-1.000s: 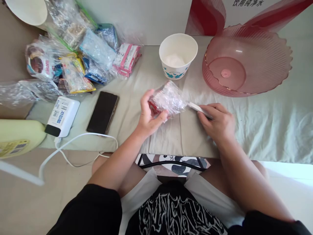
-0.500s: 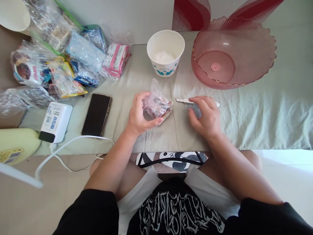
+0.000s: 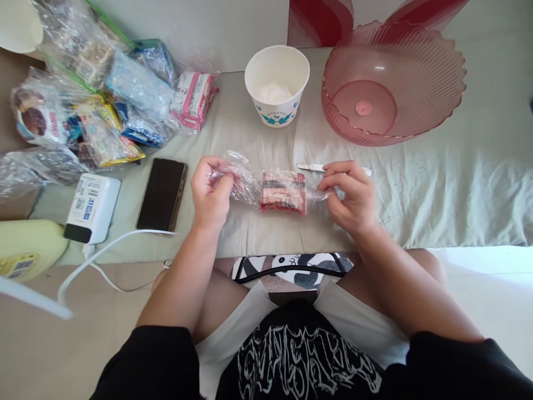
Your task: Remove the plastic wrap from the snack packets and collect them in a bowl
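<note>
Covering the low table (image 3: 416,189), a pale wrinkled cloth; floor beige

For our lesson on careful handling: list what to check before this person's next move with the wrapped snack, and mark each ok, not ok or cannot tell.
1. Left hand grips the clear wrapper end: ok.
2. Right hand grips the opposite end: ok.
3. Red snack pack lies on the cloth between both hands: ok.
4. Small knife lies on the cloth, beyond the right hand's fingers: ok.
5. Wrapper already opened: cannot tell.
6. Pink bowl free to receive: ok.
</note>
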`<state>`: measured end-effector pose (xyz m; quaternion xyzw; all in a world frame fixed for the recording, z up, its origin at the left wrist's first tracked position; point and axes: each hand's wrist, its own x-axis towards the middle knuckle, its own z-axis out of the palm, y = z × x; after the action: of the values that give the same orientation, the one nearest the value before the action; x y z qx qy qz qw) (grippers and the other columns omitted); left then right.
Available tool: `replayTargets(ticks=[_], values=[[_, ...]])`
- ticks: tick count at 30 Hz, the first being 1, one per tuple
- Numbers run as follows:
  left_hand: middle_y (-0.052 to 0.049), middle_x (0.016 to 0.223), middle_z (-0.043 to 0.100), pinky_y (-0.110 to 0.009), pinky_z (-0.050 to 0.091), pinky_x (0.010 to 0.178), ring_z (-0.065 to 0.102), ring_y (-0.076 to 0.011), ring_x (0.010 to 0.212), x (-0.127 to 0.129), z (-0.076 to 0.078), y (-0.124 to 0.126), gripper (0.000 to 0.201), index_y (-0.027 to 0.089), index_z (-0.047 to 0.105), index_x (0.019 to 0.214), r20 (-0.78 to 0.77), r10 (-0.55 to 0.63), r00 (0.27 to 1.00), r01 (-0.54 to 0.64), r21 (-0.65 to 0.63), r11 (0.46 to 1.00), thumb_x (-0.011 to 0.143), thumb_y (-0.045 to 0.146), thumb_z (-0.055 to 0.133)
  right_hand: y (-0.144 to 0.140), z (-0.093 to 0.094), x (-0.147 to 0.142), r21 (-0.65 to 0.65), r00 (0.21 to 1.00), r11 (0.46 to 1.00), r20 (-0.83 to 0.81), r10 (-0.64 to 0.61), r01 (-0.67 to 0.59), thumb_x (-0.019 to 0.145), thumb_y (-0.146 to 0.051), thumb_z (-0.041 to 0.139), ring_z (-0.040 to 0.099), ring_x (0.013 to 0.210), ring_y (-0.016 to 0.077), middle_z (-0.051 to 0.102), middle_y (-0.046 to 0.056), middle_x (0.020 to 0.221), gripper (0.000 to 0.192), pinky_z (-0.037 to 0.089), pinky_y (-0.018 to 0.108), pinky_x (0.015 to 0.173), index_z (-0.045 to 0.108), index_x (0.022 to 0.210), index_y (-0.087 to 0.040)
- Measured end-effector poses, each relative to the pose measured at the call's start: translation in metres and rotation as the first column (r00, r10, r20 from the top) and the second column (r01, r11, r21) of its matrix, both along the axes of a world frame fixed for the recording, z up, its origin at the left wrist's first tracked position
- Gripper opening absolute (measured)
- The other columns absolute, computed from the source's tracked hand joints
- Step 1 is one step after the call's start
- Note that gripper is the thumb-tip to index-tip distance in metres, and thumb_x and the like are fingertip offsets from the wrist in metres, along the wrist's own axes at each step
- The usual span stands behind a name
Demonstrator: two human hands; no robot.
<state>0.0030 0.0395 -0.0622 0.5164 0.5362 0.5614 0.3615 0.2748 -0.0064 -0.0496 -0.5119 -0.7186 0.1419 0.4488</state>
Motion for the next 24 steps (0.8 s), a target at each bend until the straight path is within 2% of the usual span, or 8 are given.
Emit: replayTargets(ticks=[3, 7, 9, 11, 13, 16, 20, 24], values=[[0.005, 0.06, 0.059, -0.024, 0.045, 0.047, 0.055, -0.0108, 0.049, -0.014, 0.001, 0.003, 0.011, 0.024, 0.057, 0.07, -0.014, 0.094, 0.995, -0.095, -0.064, 0.993, 0.071, 0.018, 0.067, 0.002, 0.002, 0.015, 0.013, 0.984, 0.984, 0.01, -0.176, 0.176, 0.083, -0.015, 0.055, 0.071, 0.097, 0.0251, 0.069, 0.008, 0.096, 0.017, 0.057, 0.047, 0.092, 0.069, 0.078, -0.023], [0.001, 0.066, 0.064, -0.026, 0.042, 0.045, 0.064, -0.0151, 0.057, -0.026, -0.002, 0.003, 0.014, 0.025, 0.061, 0.073, 0.001, 0.095, 0.996, -0.094, -0.061, 0.994, 0.082, 0.032, 0.068, -0.003, 0.008, 0.026, -0.031, 0.942, 0.943, 0.067, -0.328, 0.331, 0.086, -0.016, 0.046, 0.071, 0.103, 0.0284, 0.072, 0.011, 0.104, 0.025, 0.056, 0.053, 0.098, 0.069, 0.091, -0.023], [-0.004, 0.094, 0.073, -0.028, 0.054, 0.059, 0.074, -0.0205, 0.087, -0.026, -0.004, 0.002, 0.021, 0.028, 0.069, 0.094, -0.067, 0.017, 0.998, -0.012, 0.071, 0.997, 0.085, 0.047, 0.073, -0.007, 0.011, 0.025, 0.009, 0.971, 0.973, 0.062, -0.232, 0.232, 0.09, -0.022, 0.045, 0.07, 0.113, 0.032, 0.072, 0.014, 0.114, 0.029, 0.053, 0.055, 0.103, 0.068, 0.108, -0.023], [-0.007, 0.125, 0.071, -0.033, 0.06, 0.078, 0.07, -0.0257, 0.116, -0.023, -0.007, 0.003, 0.05, 0.031, 0.068, 0.119, -0.2, -0.051, 0.979, 0.086, 0.171, 0.981, 0.079, 0.056, 0.082, -0.01, 0.014, 0.021, 0.069, 0.99, 0.994, 0.106, -0.087, 0.08, 0.092, -0.032, 0.053, 0.067, 0.123, 0.0361, 0.073, 0.015, 0.119, 0.033, 0.05, 0.058, 0.108, 0.064, 0.123, -0.024], [-0.009, 0.135, 0.067, -0.036, 0.059, 0.09, 0.065, -0.0278, 0.125, -0.019, -0.01, 0.004, 0.066, 0.03, 0.064, 0.13, -0.311, -0.076, 0.947, 0.132, 0.163, 0.978, 0.074, 0.057, 0.088, -0.013, 0.015, 0.016, 0.106, 0.982, 0.994, 0.185, -0.024, 0.005, 0.091, -0.035, 0.062, 0.068, 0.119, 0.0362, 0.075, 0.011, 0.106, 0.032, 0.047, 0.059, 0.111, 0.064, 0.122, -0.026], [-0.005, 0.11, 0.073, -0.038, 0.058, 0.092, 0.07, -0.023, 0.105, -0.016, -0.01, 0.007, 0.041, 0.027, 0.07, 0.115, -0.346, -0.011, 0.938, 0.07, 0.159, 0.985, 0.083, 0.049, 0.083, -0.015, 0.015, 0.012, 0.068, 0.966, 0.998, 0.257, -0.033, 0.016, 0.09, -0.027, 0.062, 0.074, 0.101, 0.0305, 0.07, 0.004, 0.085, 0.007, 0.05, 0.058, 0.107, 0.067, 0.095, -0.028], [-0.001, 0.088, 0.072, -0.037, 0.057, 0.085, 0.07, -0.0186, 0.086, -0.016, -0.004, 0.007, 0.013, 0.026, 0.073, 0.091, -0.26, 0.108, 0.96, -0.025, 0.305, 0.952, 0.09, 0.039, 0.075, -0.023, 0.023, 0.016, 0.057, 0.979, 0.998, 0.202, -0.025, 0.014, 0.085, -0.025, 0.059, 0.074, 0.102, 0.0304, 0.073, 0.008, 0.099, 0.009, 0.059, 0.052, 0.091, 0.067, 0.082, -0.027], [0.0, 0.083, 0.066, -0.033, 0.054, 0.074, 0.064, -0.0167, 0.079, -0.019, 0.003, 0.001, 0.015, 0.027, 0.072, 0.087, -0.236, 0.126, 0.964, -0.035, 0.355, 0.934, 0.092, 0.042, 0.073, -0.032, 0.03, 0.022, 0.064, 0.966, 0.976, 0.169, 0.197, -0.21, 0.083, -0.015, 0.053, 0.07, 0.075, 0.0186, 0.078, 0.003, 0.094, 0.014, 0.054, 0.038, 0.072, 0.061, 0.077, -0.025]])
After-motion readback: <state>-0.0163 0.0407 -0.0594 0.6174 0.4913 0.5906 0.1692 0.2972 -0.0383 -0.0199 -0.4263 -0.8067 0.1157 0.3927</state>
